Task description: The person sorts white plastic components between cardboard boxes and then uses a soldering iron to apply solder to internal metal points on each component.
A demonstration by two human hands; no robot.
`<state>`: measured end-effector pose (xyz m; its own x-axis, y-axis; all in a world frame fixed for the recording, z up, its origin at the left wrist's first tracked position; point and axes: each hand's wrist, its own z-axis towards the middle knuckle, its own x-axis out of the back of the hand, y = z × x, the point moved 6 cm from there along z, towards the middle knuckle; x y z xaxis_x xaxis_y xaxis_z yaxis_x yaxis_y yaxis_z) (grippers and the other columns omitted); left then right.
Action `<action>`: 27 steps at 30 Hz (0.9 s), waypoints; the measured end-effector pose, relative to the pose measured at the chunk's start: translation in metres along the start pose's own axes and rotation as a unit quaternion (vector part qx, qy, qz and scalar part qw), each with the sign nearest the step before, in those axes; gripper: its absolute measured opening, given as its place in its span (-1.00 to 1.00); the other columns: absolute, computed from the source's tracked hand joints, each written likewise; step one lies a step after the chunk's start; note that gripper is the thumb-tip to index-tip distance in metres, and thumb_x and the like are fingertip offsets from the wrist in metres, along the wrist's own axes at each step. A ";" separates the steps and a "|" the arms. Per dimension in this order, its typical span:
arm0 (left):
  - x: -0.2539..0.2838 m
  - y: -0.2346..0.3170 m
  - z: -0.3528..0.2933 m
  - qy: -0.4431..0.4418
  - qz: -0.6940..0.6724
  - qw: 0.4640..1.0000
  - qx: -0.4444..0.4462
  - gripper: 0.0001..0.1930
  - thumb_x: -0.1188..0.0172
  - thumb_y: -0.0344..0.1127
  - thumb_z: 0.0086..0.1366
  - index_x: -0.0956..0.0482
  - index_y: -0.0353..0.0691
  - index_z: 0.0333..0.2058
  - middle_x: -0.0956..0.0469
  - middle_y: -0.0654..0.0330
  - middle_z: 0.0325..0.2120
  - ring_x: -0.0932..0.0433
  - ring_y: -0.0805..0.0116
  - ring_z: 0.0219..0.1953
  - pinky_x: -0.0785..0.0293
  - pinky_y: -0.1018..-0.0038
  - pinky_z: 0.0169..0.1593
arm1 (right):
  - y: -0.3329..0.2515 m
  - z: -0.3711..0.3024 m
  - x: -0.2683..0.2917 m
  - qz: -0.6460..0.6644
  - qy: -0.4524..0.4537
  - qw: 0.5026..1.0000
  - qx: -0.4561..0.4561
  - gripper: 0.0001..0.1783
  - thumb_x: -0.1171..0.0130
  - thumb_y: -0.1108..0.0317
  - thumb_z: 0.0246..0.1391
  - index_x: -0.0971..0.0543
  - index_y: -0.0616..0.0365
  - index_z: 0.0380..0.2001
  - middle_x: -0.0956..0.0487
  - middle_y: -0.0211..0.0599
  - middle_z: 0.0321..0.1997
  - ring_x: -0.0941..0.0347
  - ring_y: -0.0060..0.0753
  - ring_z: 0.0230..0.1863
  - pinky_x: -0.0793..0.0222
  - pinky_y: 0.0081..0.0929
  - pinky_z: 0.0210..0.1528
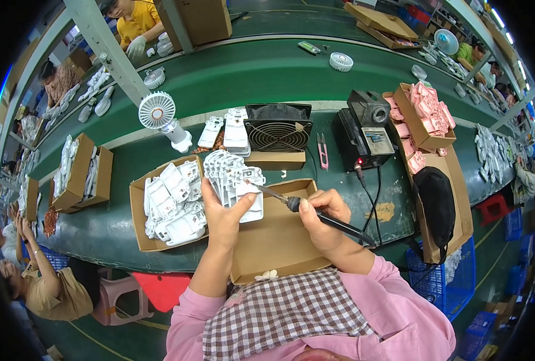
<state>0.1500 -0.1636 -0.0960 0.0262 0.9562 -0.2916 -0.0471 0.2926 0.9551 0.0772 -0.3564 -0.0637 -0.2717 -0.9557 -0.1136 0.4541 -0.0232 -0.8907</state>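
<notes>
My left hand (223, 212) is wrapped round a stack of white plastic housings (226, 174), fanned out above a shallow cardboard tray (285, 246). A soldering iron (333, 224) is in my right hand (324, 216), gripped like a pen. Its metal tip points left and reaches the front housing near my left thumb; whether it touches cannot be made out. Left of my left hand, a cardboard box (136, 207) is heaped with more white housings (174, 201). The iron's cord runs to a black soldering station (363, 135) with a red light, at the back right.
A black box fan (278, 133) stands behind the tray, with pink-handled snips (322, 151) beside it. A small white fan (159, 114) stands at back left. Boxes of pink housings (427, 114) and a black bag (434, 204) are at right. Beyond runs a green conveyor (249, 69); other people work around.
</notes>
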 end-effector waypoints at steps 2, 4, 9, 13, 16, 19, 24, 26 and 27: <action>0.000 -0.001 0.000 -0.005 0.000 1.000 0.003 -0.18 -0.36 -0.50 -0.04 -0.05 -0.35 0.16 -0.34 0.08 -0.02 -0.40 0.35 -0.02 -0.32 0.48 0.07 | 0.000 0.000 -0.001 -0.003 -0.001 1.000 0.001 -0.80 -0.23 0.54 0.00 -0.36 0.21 -0.48 -0.50 -0.33 -0.55 -0.32 -0.67 -0.57 -0.24 -0.66 -0.52; 0.000 -0.002 0.001 -0.011 0.001 1.000 0.006 -0.16 -0.36 -0.50 -0.04 -0.03 -0.36 0.17 -0.34 0.08 -0.01 -0.39 0.35 -0.01 -0.32 0.48 0.06 | 0.003 -0.001 0.000 -0.004 0.001 1.000 0.000 -0.79 -0.23 0.54 0.00 -0.36 0.21 -0.48 -0.50 -0.32 -0.55 -0.31 -0.67 -0.57 -0.24 -0.67 -0.52; -0.001 0.001 -0.001 -0.007 0.006 1.000 0.005 -0.14 -0.36 -0.50 -0.04 0.00 -0.41 0.18 -0.32 0.04 0.00 -0.39 0.34 -0.01 -0.32 0.48 0.07 | 0.004 -0.002 0.000 -0.004 -0.001 1.000 -0.011 -0.78 -0.24 0.52 0.01 -0.35 0.21 -0.48 -0.49 -0.33 -0.56 -0.29 -0.67 -0.57 -0.22 -0.66 -0.53; 0.002 -0.003 0.002 -0.011 0.014 1.000 0.001 -0.14 -0.36 -0.50 -0.04 0.00 -0.41 0.18 -0.32 0.04 0.00 -0.37 0.34 0.01 -0.30 0.47 0.08 | 0.004 -0.002 -0.001 -0.015 -0.021 1.000 -0.015 -0.82 -0.16 0.55 0.05 -0.33 0.18 -0.46 -0.47 -0.38 -0.51 -0.26 -0.73 -0.52 -0.21 -0.70 -0.47; 0.000 -0.002 0.002 -0.018 0.010 1.000 0.002 -0.13 -0.37 -0.50 -0.04 0.01 -0.40 0.18 -0.31 0.04 0.01 -0.36 0.33 0.02 -0.29 0.47 0.09 | 0.003 -0.001 0.000 -0.013 -0.002 1.000 -0.004 -0.78 -0.25 0.50 0.01 -0.36 0.20 -0.49 -0.48 -0.34 -0.57 -0.29 -0.66 -0.57 -0.21 -0.66 -0.53; 0.000 -0.001 0.002 -0.017 0.008 1.000 0.004 -0.13 -0.37 -0.50 -0.04 0.01 -0.39 0.18 -0.31 0.05 0.02 -0.37 0.33 0.02 -0.29 0.47 0.09 | 0.002 0.000 -0.001 -0.021 -0.006 1.000 0.009 -0.78 -0.24 0.51 0.00 -0.36 0.20 -0.48 -0.48 -0.33 -0.57 -0.30 -0.66 -0.57 -0.23 -0.66 -0.53; -0.001 -0.001 0.001 -0.013 0.002 1.000 0.015 -0.12 -0.38 -0.48 -0.04 0.02 -0.39 0.19 -0.30 0.04 0.02 -0.37 0.32 0.02 -0.29 0.46 0.09 | 0.000 -0.003 0.001 -0.009 0.012 1.000 -0.002 -0.80 -0.24 0.54 -0.01 -0.37 0.21 -0.48 -0.49 -0.33 -0.56 -0.31 -0.67 -0.56 -0.24 -0.67 -0.52; 0.001 -0.004 0.001 -0.012 0.007 1.000 0.011 -0.11 -0.38 -0.48 -0.04 0.03 -0.40 0.19 -0.30 0.04 0.02 -0.36 0.32 0.02 -0.29 0.46 0.09 | 0.001 -0.004 0.003 0.006 0.028 1.000 -0.010 -0.80 -0.24 0.55 -0.01 -0.37 0.21 -0.47 -0.50 -0.33 -0.55 -0.32 -0.67 -0.56 -0.24 -0.68 -0.52; 0.002 -0.005 0.001 -0.012 0.012 1.000 0.008 -0.10 -0.39 -0.47 -0.04 0.03 -0.40 0.19 -0.30 0.03 0.02 -0.36 0.32 0.03 -0.29 0.46 0.10 | 0.001 -0.004 0.002 0.008 0.020 1.000 -0.014 -0.80 -0.24 0.55 -0.01 -0.38 0.21 -0.47 -0.50 -0.32 -0.54 -0.32 -0.67 -0.56 -0.24 -0.68 -0.52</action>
<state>0.1512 -0.1629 -0.1011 0.0490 0.9622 -0.2681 -0.0326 0.2698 0.9624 0.0740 -0.3576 -0.0667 -0.2976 -0.9437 -0.1448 0.4344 0.0012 -0.9007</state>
